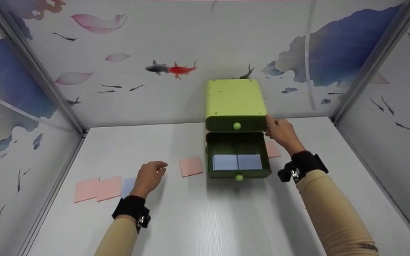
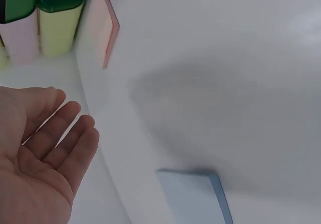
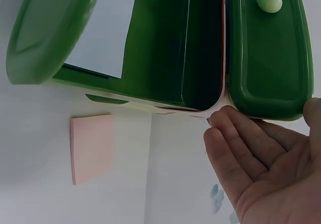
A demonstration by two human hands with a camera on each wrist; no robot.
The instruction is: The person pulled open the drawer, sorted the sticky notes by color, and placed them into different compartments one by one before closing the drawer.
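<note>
A small two-drawer cabinet [image 1: 236, 97] with a yellow-green top stands against the back wall. Its lower drawer [image 1: 239, 174] is pulled out and holds blue square pads [image 1: 225, 162] side by side; the upper drawer [image 3: 271, 53] is closed. My right hand [image 1: 282, 133] touches the cabinet's right side near the upper drawer, fingers extended along it and thumb at the front corner. Over the table to the left, my left hand [image 1: 150, 177] hovers with loosely bent fingers and nothing in it. Below it lies a blue pad [image 2: 195, 196], partly hidden in the head view.
One pink pad [image 1: 190, 166] lies left of the drawer, and another pink pad [image 3: 93, 146] is on its right. Two overlapping pink pads [image 1: 109, 188] lie at the table's left. Patterned walls [image 1: 137, 42] enclose the white table [image 1: 190, 220] at back and sides.
</note>
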